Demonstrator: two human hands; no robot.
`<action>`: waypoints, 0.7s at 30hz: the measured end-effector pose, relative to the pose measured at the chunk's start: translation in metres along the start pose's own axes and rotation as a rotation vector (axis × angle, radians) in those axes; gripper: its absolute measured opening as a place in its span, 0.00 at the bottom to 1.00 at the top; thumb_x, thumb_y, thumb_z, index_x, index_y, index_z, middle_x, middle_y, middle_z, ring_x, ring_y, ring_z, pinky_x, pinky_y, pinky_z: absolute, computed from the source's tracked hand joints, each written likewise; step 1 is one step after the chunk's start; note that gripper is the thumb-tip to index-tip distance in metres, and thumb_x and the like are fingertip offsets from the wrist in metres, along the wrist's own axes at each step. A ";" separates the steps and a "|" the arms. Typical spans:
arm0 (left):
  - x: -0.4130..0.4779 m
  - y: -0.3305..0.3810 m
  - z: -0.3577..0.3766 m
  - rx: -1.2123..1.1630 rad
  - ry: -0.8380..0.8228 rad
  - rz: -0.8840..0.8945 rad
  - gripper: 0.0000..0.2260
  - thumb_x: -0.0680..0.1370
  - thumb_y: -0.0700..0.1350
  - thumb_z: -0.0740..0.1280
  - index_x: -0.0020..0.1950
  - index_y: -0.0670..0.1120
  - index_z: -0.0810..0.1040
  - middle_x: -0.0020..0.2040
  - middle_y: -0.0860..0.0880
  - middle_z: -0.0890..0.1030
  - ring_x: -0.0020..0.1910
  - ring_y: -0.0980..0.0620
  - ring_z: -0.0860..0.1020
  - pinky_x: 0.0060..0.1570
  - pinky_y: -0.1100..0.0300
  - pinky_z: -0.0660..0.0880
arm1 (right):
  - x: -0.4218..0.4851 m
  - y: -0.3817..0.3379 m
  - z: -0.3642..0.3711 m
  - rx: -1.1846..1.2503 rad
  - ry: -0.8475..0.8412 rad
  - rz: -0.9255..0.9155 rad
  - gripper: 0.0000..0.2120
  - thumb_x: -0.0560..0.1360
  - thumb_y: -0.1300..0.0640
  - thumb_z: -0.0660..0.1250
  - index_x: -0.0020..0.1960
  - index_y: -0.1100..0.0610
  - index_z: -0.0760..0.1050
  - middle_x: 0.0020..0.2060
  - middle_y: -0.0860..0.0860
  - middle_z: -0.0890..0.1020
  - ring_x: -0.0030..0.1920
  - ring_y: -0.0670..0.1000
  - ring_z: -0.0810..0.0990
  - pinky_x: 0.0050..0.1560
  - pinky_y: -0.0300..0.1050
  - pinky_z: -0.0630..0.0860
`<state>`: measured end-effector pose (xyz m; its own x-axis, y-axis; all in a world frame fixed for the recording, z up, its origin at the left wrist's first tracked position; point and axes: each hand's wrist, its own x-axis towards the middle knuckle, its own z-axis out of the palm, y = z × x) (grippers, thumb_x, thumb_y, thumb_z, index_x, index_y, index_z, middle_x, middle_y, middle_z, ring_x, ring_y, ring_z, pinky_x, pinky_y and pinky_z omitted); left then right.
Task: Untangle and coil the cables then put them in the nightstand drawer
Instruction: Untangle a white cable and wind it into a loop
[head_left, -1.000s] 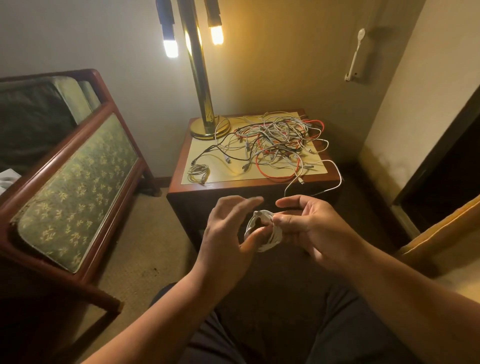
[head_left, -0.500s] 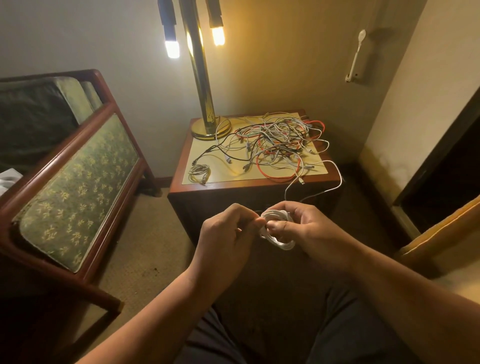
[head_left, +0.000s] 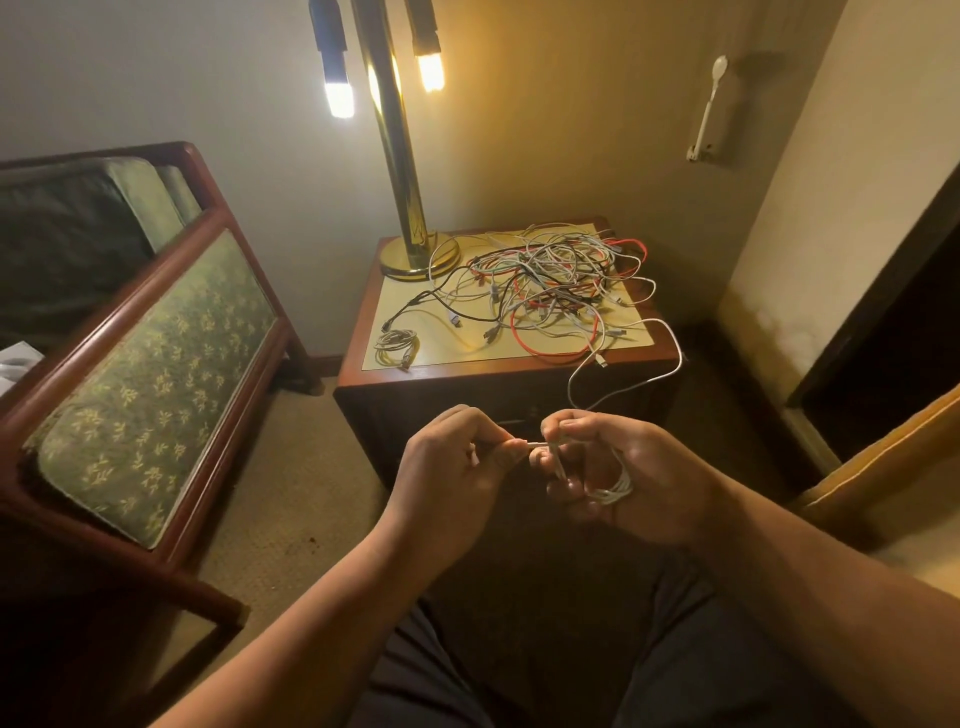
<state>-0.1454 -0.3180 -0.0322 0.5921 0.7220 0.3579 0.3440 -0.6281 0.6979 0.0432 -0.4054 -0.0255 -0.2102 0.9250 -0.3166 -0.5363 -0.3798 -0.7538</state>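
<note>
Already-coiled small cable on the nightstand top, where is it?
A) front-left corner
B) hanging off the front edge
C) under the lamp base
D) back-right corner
A: the small coil lies at the front-left corner of the nightstand top, left of the tangle.

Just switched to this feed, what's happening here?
A person facing the nightstand is coiling a white cable. The right hand holds the wound loops while the left hand pinches the cable's free end. A big tangle of cables lies on the nightstand beside the lamp base, with one small coil near its front left corner. No drawer is seen open.
</note>
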 end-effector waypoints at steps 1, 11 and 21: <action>0.000 0.000 -0.001 0.001 0.002 -0.002 0.05 0.75 0.41 0.75 0.44 0.49 0.81 0.42 0.57 0.80 0.44 0.58 0.79 0.37 0.72 0.73 | 0.000 0.000 -0.001 0.020 -0.012 0.001 0.07 0.80 0.55 0.60 0.51 0.57 0.75 0.43 0.55 0.77 0.36 0.51 0.73 0.31 0.41 0.71; 0.002 0.000 -0.006 -0.025 0.015 -0.076 0.04 0.77 0.43 0.73 0.45 0.49 0.79 0.38 0.54 0.78 0.39 0.59 0.78 0.32 0.72 0.71 | -0.001 -0.005 0.000 -0.034 0.008 -0.022 0.08 0.81 0.57 0.61 0.56 0.59 0.75 0.46 0.57 0.80 0.38 0.52 0.79 0.32 0.42 0.75; 0.002 -0.006 -0.004 -0.254 -0.086 -0.286 0.04 0.79 0.45 0.70 0.53 0.49 0.79 0.46 0.50 0.82 0.44 0.51 0.82 0.41 0.59 0.80 | -0.001 -0.003 -0.002 -0.476 0.225 -0.145 0.14 0.81 0.52 0.65 0.58 0.62 0.77 0.47 0.60 0.85 0.44 0.62 0.86 0.38 0.51 0.84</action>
<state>-0.1494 -0.3118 -0.0327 0.5610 0.8238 0.0811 0.3191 -0.3056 0.8971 0.0468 -0.4050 -0.0236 0.0460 0.9628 -0.2664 -0.1069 -0.2604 -0.9596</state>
